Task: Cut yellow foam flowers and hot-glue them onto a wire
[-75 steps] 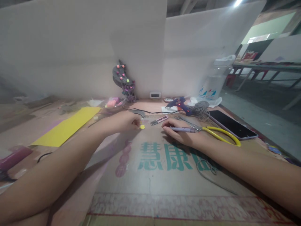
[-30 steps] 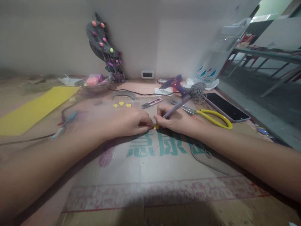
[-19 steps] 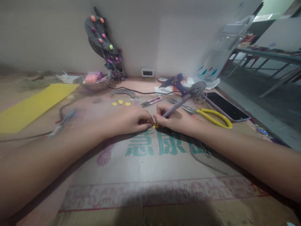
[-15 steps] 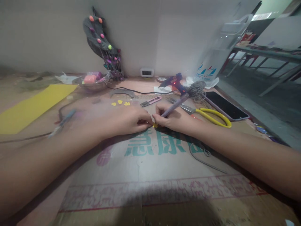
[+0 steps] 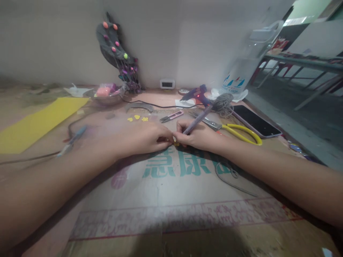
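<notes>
My right hand (image 5: 193, 134) is closed round a purple-grey pen (image 5: 197, 122) in a writing grip, its upper end slanting up to the right. My left hand (image 5: 158, 137) is closed, thumb and fingertips pinching the edge of a small yellow cut-out (image 5: 175, 143) on the cardboard (image 5: 160, 194). The pen's tip and most of this cut-out are hidden by my fingers, and the two hands nearly touch. Beyond my left hand lie a yellow flower-shaped piece (image 5: 145, 119) and two other small yellow pieces (image 5: 137, 117). Pink-handled thread snips (image 5: 172, 116) rest just behind my hands.
Yellow-handled scissors (image 5: 241, 132) and a phone (image 5: 257, 121) lie right. Behind are a glue gun (image 5: 197, 94) with its light on, grey yarn (image 5: 223, 105) and a bottle (image 5: 238, 67). Yellow sheet (image 5: 40, 123), blue pen-like tool (image 5: 72, 141) and bowl (image 5: 105, 98) are left.
My hands have come together around a yellow cut-out, and the pen has gone from lying across my right hand to a slanted writing grip. Over the last second little has moved.
</notes>
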{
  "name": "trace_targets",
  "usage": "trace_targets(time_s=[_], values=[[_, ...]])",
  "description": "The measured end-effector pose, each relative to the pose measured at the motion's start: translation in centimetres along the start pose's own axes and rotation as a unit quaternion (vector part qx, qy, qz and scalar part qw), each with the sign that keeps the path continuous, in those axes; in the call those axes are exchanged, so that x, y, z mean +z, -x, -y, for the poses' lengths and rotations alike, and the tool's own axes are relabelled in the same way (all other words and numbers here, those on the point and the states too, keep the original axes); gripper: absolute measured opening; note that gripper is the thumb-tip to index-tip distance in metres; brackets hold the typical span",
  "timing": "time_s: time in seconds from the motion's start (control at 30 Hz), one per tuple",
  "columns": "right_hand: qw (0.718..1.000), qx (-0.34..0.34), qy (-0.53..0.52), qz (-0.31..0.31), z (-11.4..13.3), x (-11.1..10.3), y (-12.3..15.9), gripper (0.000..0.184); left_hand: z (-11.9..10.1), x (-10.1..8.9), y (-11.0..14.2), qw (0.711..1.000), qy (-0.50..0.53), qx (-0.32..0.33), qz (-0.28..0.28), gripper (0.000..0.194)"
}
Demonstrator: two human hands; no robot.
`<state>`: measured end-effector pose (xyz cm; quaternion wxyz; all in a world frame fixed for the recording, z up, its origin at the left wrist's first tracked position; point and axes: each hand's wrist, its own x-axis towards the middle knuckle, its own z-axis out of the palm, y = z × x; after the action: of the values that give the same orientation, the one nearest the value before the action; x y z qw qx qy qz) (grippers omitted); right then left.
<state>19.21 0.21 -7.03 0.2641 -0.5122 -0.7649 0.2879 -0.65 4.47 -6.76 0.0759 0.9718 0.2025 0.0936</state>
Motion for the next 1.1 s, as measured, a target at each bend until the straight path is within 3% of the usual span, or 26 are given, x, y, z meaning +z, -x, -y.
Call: trace_targets(time_s=[0.5, 0.97, 1.1], values=[[0.998, -0.009, 0.058, -0.034, 0.2, -0.2, -0.1, 0.026, 0.2, 0.1, 0.1, 1.0, 0.006, 0.015, -0.002, 0.022], [0.999, -0.023, 0.021, -0.03, -0.2, -0.1, -0.2, 0.022, 0.2, 0.1, 0.0, 1.0, 0.012, 0.019, -0.006, 0.022], [0.998, -0.008, 0.004, -0.059, -0.7, -0.4, -0.3, 0.024, 0.4, 0.4, 0.0, 1.0, 0.025, 0.005, 0.001, 0.021]])
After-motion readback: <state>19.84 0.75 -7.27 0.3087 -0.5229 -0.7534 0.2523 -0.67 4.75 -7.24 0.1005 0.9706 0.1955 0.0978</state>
